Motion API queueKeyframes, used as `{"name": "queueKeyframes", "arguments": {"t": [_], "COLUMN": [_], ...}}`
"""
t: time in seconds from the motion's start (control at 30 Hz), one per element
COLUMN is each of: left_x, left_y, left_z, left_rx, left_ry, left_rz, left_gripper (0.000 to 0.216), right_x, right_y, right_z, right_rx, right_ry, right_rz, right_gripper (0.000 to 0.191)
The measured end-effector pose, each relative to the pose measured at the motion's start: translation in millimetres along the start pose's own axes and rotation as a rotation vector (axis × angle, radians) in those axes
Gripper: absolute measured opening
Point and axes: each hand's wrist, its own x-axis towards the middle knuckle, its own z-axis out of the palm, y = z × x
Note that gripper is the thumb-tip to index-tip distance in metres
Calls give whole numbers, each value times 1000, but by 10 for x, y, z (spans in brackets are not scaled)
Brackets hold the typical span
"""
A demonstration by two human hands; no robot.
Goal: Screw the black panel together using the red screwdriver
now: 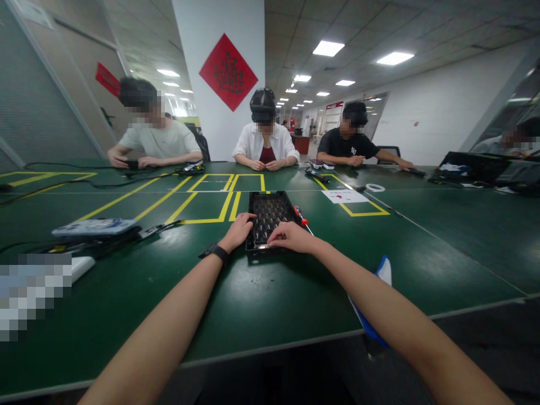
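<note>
Head view: a black plastic tray, its floor divided into rows of small dark cells, lies flat on the green tabletop, straight in front of the wearer and between the two hands. The left hand rests against the tray's left side with its fingers reaching over the rim; whether it grips the wall, I cannot tell. A black wristband circles that wrist. The right hand reaches over the right side to the near end, thumb and fingertips drawn together right beside a small pale piece at the near wall; whether they pinch it is too small to tell.

A screwdriver with a red-and-white handle lies just beside the tray's right side. Farther right are a printed paper sheet and a white ring. Nearer, a blue-and-white item is partly hidden by the right forearm. Yellow tape marks outlines on the table left of the tray. Across the table sit a person in a pale T-shirt, a person in a white shirt and a person in a black T-shirt.
</note>
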Motion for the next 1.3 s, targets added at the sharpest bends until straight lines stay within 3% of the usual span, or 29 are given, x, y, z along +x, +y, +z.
{"name": "queueKeyframes", "arguments": {"t": [0.23, 0.7, 1.07, 1.3], "left_x": [-3, -14, -24, -22], "left_y": [8, 14, 41, 49], "left_z": [-4, -8, -18, -23], "left_rx": [6, 2, 16, 21], "left_ry": [-2, -2, -11, -18], "left_rz": [9, 4, 6, 27], "left_gripper": [43, 43, 43, 46], "right_x": [2, -7, 5, -8], "right_y": [14, -34, -37, -41], "right_z": [8, -7, 0, 5], "right_rx": [-17, 75, -25, 66], "right_ry": [95, 5, 29, 21], "right_rz": [-22, 62, 28, 48], "right_gripper": [19, 18, 17, 19]}}
